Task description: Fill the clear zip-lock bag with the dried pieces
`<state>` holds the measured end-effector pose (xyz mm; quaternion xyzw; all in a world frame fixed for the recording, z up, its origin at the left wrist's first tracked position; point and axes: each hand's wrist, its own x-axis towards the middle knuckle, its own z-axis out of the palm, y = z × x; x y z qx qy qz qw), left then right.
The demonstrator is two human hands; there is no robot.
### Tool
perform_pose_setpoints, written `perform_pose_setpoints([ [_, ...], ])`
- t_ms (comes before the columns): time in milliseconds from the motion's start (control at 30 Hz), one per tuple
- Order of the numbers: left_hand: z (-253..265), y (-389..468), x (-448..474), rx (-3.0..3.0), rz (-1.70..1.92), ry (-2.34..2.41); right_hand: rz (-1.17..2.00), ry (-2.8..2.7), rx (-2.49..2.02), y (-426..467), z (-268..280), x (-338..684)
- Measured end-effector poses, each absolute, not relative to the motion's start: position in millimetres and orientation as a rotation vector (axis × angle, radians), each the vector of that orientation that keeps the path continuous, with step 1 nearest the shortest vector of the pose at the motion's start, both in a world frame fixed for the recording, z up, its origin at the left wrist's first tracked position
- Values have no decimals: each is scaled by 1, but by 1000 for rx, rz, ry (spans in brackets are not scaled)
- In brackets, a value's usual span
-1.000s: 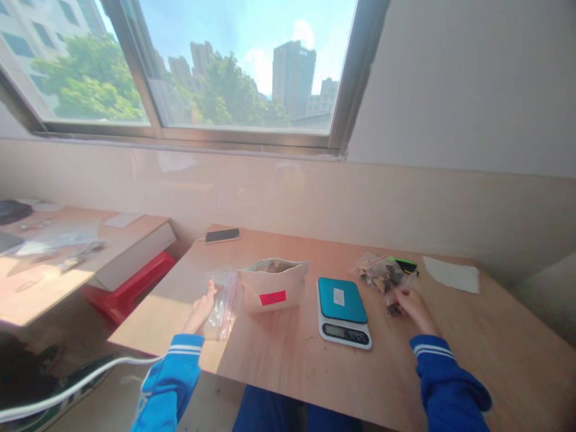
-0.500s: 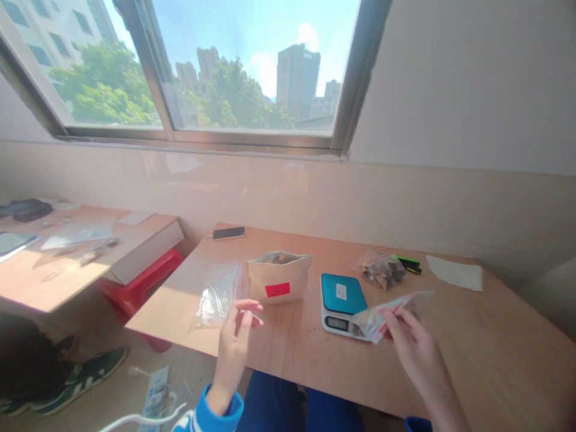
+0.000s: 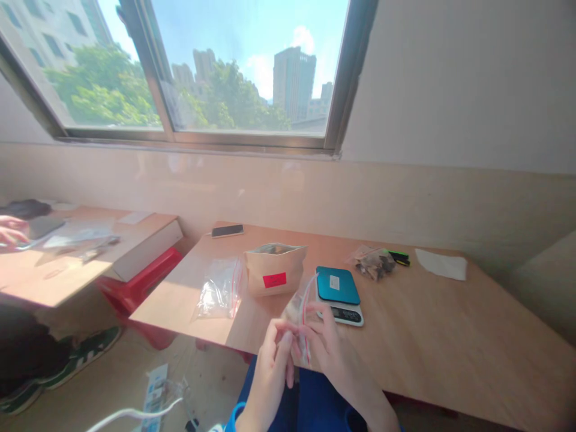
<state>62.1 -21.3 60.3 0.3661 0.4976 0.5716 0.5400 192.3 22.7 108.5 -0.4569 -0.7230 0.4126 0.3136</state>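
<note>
Clear red-zip bag (image 3: 300, 315), upright, pinched between left hand (image 3: 272, 354) and right hand (image 3: 328, 345).

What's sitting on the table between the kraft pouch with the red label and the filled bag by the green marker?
The teal scale lies between the kraft pouch and the filled bag, as the head view shows; otherwise bare table.

held zip bag (image 3: 300, 312): clear glossy plastic film, red seal strip, crinkled
table (image 3: 432, 336): pale wood veneer, smooth, matt
pouch (image 3: 274, 277): tan paper, matt, red sticker
kitchen scale (image 3: 337, 287): teal platform with slight sheen, white plastic body
spare zip bags (image 3: 219, 290): clear shiny plastic
phone (image 3: 227, 230): glossy black glass
</note>
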Motion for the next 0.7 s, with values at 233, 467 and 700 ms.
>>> perform_pose_setpoints([
  [233,37,3,51,832,1005,939,1021,-1993,-1144,24,112,193],
  [467,45,-7,60,801,1202,1196,996,-2083,-1131,22,105,186],
  [700,49,-16,55,1071,1245,1376,1258,-1967,-1151,20,116,186],
])
